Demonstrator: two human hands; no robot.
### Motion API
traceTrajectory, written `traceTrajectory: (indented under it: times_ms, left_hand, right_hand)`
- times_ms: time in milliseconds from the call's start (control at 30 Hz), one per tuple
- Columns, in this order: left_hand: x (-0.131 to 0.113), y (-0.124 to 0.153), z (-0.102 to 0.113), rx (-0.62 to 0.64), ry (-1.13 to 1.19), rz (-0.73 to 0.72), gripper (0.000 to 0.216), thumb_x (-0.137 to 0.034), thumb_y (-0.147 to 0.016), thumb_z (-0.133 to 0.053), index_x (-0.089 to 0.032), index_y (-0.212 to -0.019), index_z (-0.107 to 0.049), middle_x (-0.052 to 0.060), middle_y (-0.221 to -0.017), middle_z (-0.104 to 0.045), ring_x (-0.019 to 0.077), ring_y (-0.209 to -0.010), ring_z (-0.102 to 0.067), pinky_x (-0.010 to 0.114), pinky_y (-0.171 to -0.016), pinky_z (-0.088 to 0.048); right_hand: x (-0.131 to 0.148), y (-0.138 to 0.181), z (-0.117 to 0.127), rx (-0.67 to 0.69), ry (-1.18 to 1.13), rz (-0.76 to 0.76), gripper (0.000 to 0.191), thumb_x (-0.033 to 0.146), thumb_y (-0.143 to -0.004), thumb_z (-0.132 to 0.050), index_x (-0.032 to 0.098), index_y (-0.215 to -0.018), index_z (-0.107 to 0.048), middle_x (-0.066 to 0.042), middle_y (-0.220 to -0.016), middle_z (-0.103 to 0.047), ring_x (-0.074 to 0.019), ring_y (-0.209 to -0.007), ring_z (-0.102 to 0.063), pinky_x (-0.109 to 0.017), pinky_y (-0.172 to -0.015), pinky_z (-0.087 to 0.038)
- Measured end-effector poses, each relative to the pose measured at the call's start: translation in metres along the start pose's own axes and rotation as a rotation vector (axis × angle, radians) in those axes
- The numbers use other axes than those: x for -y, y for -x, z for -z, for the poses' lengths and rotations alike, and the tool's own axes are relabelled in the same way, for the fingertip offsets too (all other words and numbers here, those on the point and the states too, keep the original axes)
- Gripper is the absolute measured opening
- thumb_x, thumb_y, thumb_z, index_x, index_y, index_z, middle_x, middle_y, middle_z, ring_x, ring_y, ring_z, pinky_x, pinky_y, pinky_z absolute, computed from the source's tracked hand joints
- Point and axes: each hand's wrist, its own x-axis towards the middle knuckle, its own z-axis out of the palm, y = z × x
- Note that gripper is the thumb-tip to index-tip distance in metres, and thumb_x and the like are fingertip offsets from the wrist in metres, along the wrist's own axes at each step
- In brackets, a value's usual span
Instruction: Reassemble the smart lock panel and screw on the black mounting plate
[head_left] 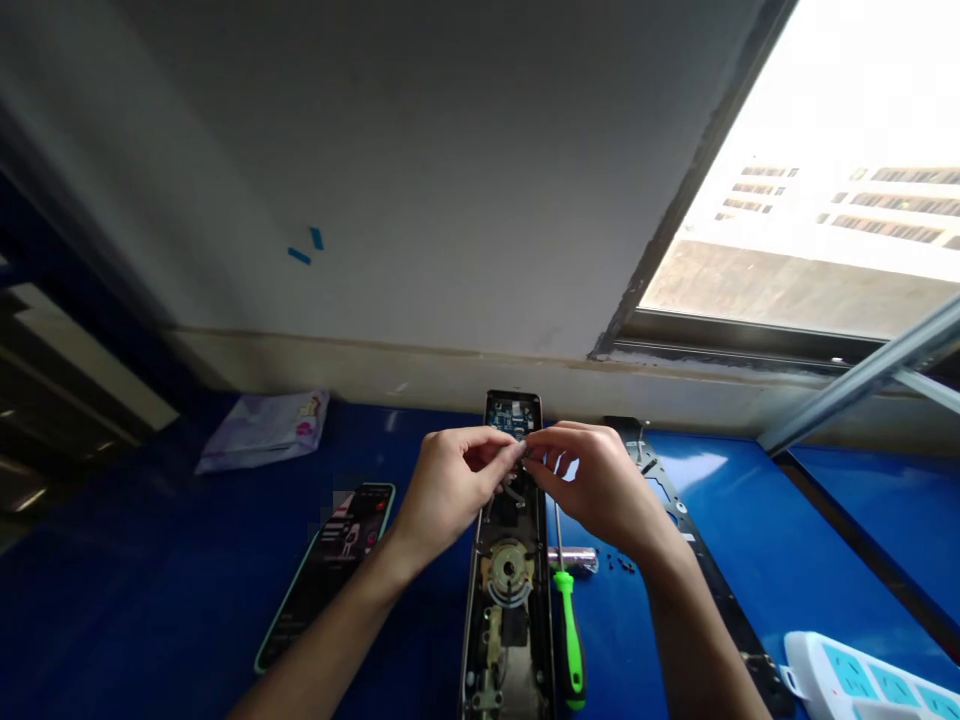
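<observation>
A long, narrow open housing (510, 620), which looks like an electronic door lock, lies lengthwise in front of me. A blue circuit board (513, 414) sits at its far end, and a round metal part (508, 570) is nearer to me. Over the housing, just below the board, my left hand (463, 478) pinches with thumb and forefinger. My right hand (581, 475) pinches at the same spot, fingertips almost touching the left ones. Whatever small piece they hold is hidden by the fingers. Thin wires (514, 494) show right beneath them.
A green and black screwdriver (568, 630) lies along the housing's right side, by a pink wrapped cylinder (574, 560) and several small screws (622, 564). Further right are a black plate (720, 585) and a power strip (855, 680). A phone (330, 570) and a packet (262, 430) lie left.
</observation>
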Motion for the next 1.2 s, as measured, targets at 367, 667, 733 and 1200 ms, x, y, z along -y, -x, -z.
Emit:
traceTrajectory:
  times_ms: [367, 667, 733, 1200]
  left_hand:
    - [0.002, -0.014, -0.001, 0.027, 0.124, 0.048, 0.026, -0.040, -0.090, -0.077, -0.019, -0.106, -0.077, -0.002, -0.065, -0.075, 0.0151, -0.054, -0.069, 0.022, -0.053, -0.053]
    - [0.026, -0.025, 0.011, -0.197, -0.509, -0.350, 0.019, -0.021, -0.099, -0.064, -0.021, -0.108, -0.081, 0.010, -0.121, -0.077, 0.0276, -0.118, -0.070, 0.048, -0.107, -0.058]
    - [0.029, -0.028, 0.010, -0.131, -0.569, -0.352, 0.022, -0.019, -0.099, -0.065, -0.022, -0.113, -0.081, 0.012, -0.135, -0.071, 0.0296, -0.129, -0.065, 0.051, -0.113, -0.056]
    - [0.028, -0.052, 0.006, 0.085, -0.625, -0.277, 0.028, -0.007, -0.090, -0.069, -0.019, -0.112, -0.081, 0.016, -0.141, -0.066, 0.0334, -0.136, -0.063, 0.051, -0.118, -0.054]
  right_hand:
    - [-0.008, -0.019, -0.003, 0.093, 0.054, 0.040, 0.017, 0.011, -0.088, -0.072, 0.020, -0.076, -0.079, 0.001, -0.070, -0.067, -0.0110, -0.062, -0.059, -0.023, -0.060, -0.045]
    - [-0.032, -0.014, -0.003, 0.083, 0.158, 0.031, 0.013, 0.016, -0.093, -0.073, 0.021, -0.085, -0.082, 0.000, -0.078, -0.066, -0.0115, -0.062, -0.055, -0.025, -0.060, -0.042]
    - [-0.034, -0.014, -0.004, 0.098, 0.180, 0.033, 0.013, 0.016, -0.094, -0.073, 0.022, -0.088, -0.082, -0.001, -0.081, -0.067, -0.0123, -0.065, -0.057, -0.025, -0.062, -0.043]
    - [-0.032, -0.036, -0.004, 0.165, 0.292, 0.045, 0.017, 0.014, -0.097, -0.070, 0.025, -0.095, -0.084, -0.003, -0.096, -0.067, -0.0156, -0.081, -0.063, -0.029, -0.073, -0.047]
